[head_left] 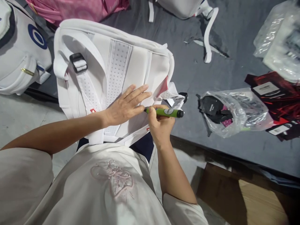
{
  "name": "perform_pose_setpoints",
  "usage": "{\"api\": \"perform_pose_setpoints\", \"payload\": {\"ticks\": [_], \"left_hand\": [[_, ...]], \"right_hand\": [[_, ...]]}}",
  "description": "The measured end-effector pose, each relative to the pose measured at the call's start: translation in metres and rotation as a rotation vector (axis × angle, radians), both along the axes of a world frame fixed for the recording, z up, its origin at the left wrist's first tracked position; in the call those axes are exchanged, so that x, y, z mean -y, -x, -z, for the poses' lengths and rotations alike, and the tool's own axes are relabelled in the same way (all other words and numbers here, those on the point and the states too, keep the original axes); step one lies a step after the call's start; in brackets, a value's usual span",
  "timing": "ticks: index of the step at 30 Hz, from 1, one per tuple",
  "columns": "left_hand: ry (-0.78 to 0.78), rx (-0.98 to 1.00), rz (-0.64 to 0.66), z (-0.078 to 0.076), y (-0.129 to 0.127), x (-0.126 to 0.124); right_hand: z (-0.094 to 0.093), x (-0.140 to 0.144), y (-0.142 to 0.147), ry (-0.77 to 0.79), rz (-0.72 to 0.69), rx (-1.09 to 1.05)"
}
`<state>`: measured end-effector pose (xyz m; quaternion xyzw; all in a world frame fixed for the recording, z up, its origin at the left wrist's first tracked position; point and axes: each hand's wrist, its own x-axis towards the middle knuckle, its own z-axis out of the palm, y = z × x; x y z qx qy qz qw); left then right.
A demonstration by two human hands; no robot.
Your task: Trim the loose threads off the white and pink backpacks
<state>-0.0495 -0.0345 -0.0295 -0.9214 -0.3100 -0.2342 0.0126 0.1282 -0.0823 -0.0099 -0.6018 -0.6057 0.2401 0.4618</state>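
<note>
A white backpack [138, 62] lies on the grey-covered table with its strap side up. My left hand [128, 104] rests flat on its back panel, fingers stretched out and holding nothing. In my right hand [161, 125] is a green marker pen [167, 112], gripped like a writing tool. The pen's dark end points left, close to my left fingers and the fabric; whether it touches the bag I cannot tell. A shoulder strap with a black buckle [78, 62] curves over the left part of the bag. Near the right edge sits a red-and-white strap base [164, 89].
Another white backpack [18, 53] stands at left, a pink bag [77, 9] and a further pale bag [182, 6] at the back. To the right lie a plastic bag of black labels [248, 109], red-black fabric pieces [278, 93] and plastic-wrapped goods [281, 40]. Cardboard [260, 203] is below.
</note>
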Motion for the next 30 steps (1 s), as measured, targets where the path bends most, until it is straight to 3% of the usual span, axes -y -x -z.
{"api": "perform_pose_setpoints", "payload": {"ticks": [9, 16, 20, 24, 30], "left_hand": [[-0.063, 0.008, 0.0, 0.004, 0.001, 0.001], [-0.248, 0.037, 0.003, 0.002, 0.0, 0.002], [-0.261, 0.04, 0.005, 0.004, 0.001, 0.002], [-0.258, 0.038, 0.004, 0.003, 0.001, 0.001], [-0.241, 0.082, -0.01, 0.002, -0.002, 0.007]], "right_hand": [[0.021, 0.01, 0.002, 0.021, 0.039, -0.134], [0.024, 0.016, 0.004, 0.047, 0.057, -0.229], [0.026, 0.015, 0.003, 0.047, 0.047, -0.218], [0.026, 0.011, 0.001, 0.028, 0.035, -0.101], [0.018, 0.006, 0.0, -0.119, -0.001, 0.107]]}}
